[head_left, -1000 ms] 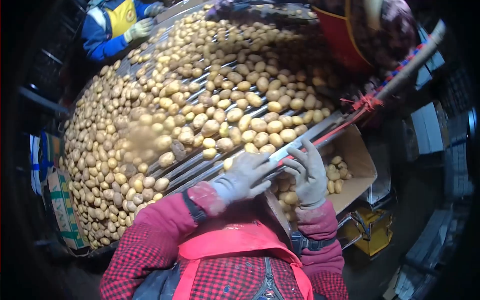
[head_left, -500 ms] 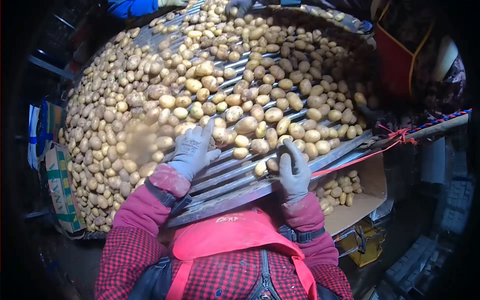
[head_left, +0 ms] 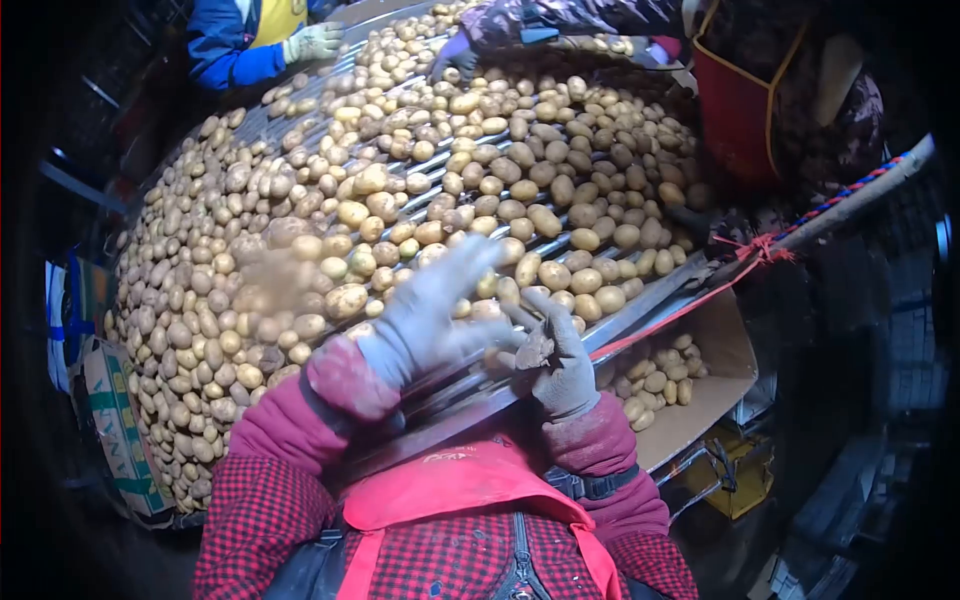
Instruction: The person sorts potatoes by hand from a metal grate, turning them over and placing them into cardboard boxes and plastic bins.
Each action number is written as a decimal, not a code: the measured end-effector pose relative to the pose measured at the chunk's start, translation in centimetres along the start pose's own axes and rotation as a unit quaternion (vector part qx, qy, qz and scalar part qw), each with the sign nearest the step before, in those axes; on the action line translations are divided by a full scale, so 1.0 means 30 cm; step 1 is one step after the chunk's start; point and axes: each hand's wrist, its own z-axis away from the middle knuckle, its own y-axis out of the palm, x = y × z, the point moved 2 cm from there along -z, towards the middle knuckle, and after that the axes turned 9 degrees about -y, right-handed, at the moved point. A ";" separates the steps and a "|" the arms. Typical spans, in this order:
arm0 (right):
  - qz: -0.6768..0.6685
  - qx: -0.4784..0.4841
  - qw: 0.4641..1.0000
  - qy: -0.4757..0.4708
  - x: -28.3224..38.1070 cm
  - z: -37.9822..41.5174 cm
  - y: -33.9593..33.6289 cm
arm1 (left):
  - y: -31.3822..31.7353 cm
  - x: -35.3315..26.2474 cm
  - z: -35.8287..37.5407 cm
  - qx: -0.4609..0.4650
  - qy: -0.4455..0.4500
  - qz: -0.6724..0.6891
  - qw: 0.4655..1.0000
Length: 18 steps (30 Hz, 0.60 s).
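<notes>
Potatoes (head_left: 210,320) cover most of the roller bed (head_left: 455,380), leaving only narrow bare strips between them. Open air lies above the heap, bounded at the far side by one co-worker's pale glove (head_left: 313,42) and another's purple glove (head_left: 455,55). The left grip (head_left: 428,308) and right grip (head_left: 560,358) stand close together, constricting the near edge. At right, the metal rail (head_left: 645,306) and red cord (head_left: 660,322) separate the bed from the cardboard box (head_left: 722,330), open above; a pole (head_left: 850,195) obstructs beyond.

Potatoes (head_left: 347,300) are tan, jacket (head_left: 450,552) red-and-black checked, dim container (head_left: 746,477) seemingly yellow.
</notes>
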 end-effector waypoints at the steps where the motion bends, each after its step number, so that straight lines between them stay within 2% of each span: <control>1: -0.140 -0.012 0.989 0.044 -0.025 0.010 -0.047 | 0.021 0.086 -0.050 -0.045 -0.009 0.006 0.999; 2: -0.279 -0.023 0.956 0.086 -0.055 0.027 -0.088 | 0.016 0.126 -0.107 -0.057 -0.065 -0.004 0.996; 3: -0.280 -0.032 0.956 0.080 -0.055 0.055 -0.095 | 0.050 0.225 -0.154 -0.098 -0.053 -0.102 0.988; 5: -0.274 -0.010 0.961 0.044 -0.044 0.100 -0.102 | 0.119 0.387 -0.228 -0.043 -0.062 -0.180 0.981; 6: -0.311 0.004 0.950 0.021 -0.033 0.113 -0.092 | 0.129 0.416 -0.267 0.044 -0.138 -0.253 0.957; 7: -0.266 -0.023 0.963 0.021 -0.032 0.135 -0.105 | 0.177 0.496 -0.276 -0.047 -0.093 -0.207 0.973; 9: -0.195 -0.058 0.979 0.009 -0.021 0.191 -0.143 | 0.137 0.417 -0.274 -0.017 -0.121 -0.203 0.971; 10: -0.247 -0.043 0.968 0.004 -0.020 0.213 -0.171 | 0.124 0.348 -0.261 0.006 -0.007 -0.292 0.956; 11: -0.283 -0.034 0.959 0.000 -0.034 0.244 -0.216 | 0.142 0.373 -0.285 0.019 -0.133 -0.254 0.958; 12: -0.319 -0.022 0.947 -0.005 -0.035 0.287 -0.261 | 0.145 0.411 -0.270 -0.012 -0.091 -0.213 0.973; 13: -0.220 -0.109 0.969 0.024 0.027 0.344 -0.264 | 0.158 0.461 -0.292 0.017 -0.148 -0.222 0.964; 14: -0.216 -0.117 0.969 -0.013 0.030 0.398 -0.306 | 0.173 0.549 -0.299 -0.006 -0.136 -0.301 0.944; 16: -0.216 -0.188 0.955 -0.073 0.055 0.549 -0.405 | 0.183 0.663 -0.298 -0.045 -0.082 -0.297 0.950; 17: -0.164 -0.237 0.949 -0.129 0.063 0.647 -0.451 | 0.169 0.654 -0.304 -0.009 -0.113 -0.256 0.960; 18: -0.107 -0.341 0.919 -0.166 0.114 0.740 -0.459 | 0.171 0.681 -0.307 -0.020 -0.080 -0.245 0.966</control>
